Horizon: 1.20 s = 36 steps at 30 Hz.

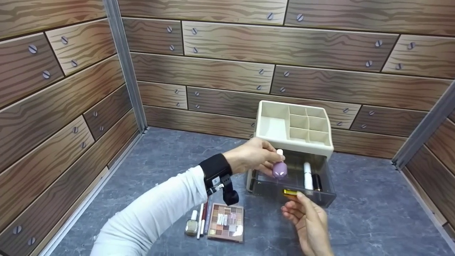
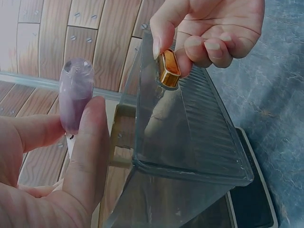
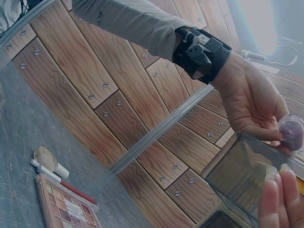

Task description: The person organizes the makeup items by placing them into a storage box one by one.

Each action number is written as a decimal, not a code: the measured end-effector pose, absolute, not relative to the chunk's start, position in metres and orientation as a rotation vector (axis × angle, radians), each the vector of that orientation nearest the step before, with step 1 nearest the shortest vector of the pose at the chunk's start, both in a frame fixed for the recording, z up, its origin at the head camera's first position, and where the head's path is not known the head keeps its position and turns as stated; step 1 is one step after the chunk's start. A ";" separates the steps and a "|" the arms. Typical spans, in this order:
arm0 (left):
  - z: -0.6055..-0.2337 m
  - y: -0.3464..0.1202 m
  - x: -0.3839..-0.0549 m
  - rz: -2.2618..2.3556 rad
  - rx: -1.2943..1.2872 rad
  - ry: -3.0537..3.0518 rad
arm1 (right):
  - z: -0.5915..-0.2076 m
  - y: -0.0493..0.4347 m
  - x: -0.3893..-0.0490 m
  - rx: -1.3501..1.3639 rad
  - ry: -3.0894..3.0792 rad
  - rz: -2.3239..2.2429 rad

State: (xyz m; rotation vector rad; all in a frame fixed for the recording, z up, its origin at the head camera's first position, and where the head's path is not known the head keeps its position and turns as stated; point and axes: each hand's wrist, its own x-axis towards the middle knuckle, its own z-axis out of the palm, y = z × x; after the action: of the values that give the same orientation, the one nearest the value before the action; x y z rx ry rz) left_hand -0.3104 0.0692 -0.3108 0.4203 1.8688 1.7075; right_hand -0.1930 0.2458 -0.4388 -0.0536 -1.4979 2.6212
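Observation:
My left hand pinches a purple nail polish bottle with a white cap, over the pulled-out drawer of a cream makeup organizer. In the left wrist view the bottle is between thumb and finger, beside the drawer's upper edge. The gold drawer knob is pinched by the thumb and finger of my right hand at the drawer's front. Inside the smoky see-through drawer lie a white tube and a black tube.
Left of the drawer, an eyeshadow palette lies on the grey table. Beside it are several slim pencils and a second nail polish bottle with a white cap. Wood-patterned walls stand behind and at both sides.

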 end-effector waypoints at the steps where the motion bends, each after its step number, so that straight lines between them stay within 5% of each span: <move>1: -0.310 0.070 -0.311 1.695 0.419 1.871 | -0.439 0.246 -0.193 -0.052 -1.495 2.623; 36: -0.317 0.123 -0.323 1.385 0.377 2.085 | -0.440 0.245 -0.193 -0.013 -1.450 2.644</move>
State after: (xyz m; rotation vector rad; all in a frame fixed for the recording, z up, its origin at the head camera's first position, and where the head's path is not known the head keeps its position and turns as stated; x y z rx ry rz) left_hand -0.3227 0.1228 -0.3174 0.3768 2.0850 1.3853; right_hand -0.1927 0.2447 -0.4401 -0.0128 -1.4502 2.6443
